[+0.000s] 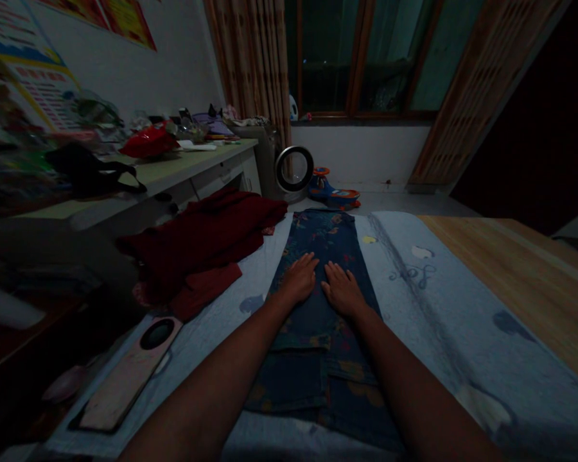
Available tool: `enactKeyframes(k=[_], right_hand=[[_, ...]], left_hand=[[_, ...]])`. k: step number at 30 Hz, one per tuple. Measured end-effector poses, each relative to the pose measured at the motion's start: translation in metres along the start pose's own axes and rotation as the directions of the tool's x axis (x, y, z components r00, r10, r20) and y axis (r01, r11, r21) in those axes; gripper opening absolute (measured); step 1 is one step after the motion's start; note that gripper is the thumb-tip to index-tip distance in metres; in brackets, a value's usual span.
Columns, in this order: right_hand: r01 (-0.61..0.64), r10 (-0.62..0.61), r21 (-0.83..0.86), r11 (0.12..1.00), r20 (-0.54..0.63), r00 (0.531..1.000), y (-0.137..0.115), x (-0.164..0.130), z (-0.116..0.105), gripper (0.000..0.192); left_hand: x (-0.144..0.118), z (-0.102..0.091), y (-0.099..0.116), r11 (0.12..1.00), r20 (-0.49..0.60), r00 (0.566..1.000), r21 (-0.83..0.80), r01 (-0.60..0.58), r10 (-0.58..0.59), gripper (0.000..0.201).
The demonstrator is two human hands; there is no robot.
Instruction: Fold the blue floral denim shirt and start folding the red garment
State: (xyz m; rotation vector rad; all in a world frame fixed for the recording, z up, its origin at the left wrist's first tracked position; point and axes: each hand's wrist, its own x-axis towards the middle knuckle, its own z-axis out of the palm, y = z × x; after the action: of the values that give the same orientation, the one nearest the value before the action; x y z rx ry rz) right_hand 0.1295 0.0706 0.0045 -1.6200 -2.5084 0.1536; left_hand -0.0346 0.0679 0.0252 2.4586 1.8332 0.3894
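Observation:
A pair of dark blue floral trousers [313,321] lies lengthwise on a pale blue patterned cloth [424,359], with back pockets toward me. My left hand [300,277] rests flat on the trousers, fingers stretched toward the middle. Beside it, a small gap away, my right hand [343,287] also presses flat on the fabric with its fingers spread. Neither hand grips anything. Left of the trousers is a heap of dark red clothing [212,234]. A phone [125,378] with a round camera ring lies at the cloth's left edge.
A desk [173,170] along the left wall carries a red bag [150,141], a black strapped item [89,168] and clutter. Bare wood [525,269] shows at the right. Beyond are a round-doored appliance [313,168], a blue-orange ride-on toy [334,192] and curtains [253,58].

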Motion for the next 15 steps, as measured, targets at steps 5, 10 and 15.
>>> enactKeyframes(k=[5, 10, 15], right_hand=[[-0.002, 0.002, 0.005, 1.000, 0.005, 1.000, 0.000, 0.000, 0.000, 0.059], [-0.006, 0.006, 0.011, 1.000, 0.007, 1.000, 0.000, 0.001, 0.000, 0.059], [-0.006, 0.005, 0.021, 1.000, 0.013, 1.000, 0.001, 0.001, 0.000, 0.059]], left_hand=[[0.001, 0.020, -0.005, 1.000, 0.012, 1.000, -0.013, 0.010, -0.010, 0.049], [-0.001, 0.017, -0.001, 0.989, 0.011, 0.990, 0.060, 0.138, -0.139, 0.053], [0.003, 0.017, -0.007, 0.970, 0.063, 0.971, 0.094, 0.226, -0.232, 0.066]])
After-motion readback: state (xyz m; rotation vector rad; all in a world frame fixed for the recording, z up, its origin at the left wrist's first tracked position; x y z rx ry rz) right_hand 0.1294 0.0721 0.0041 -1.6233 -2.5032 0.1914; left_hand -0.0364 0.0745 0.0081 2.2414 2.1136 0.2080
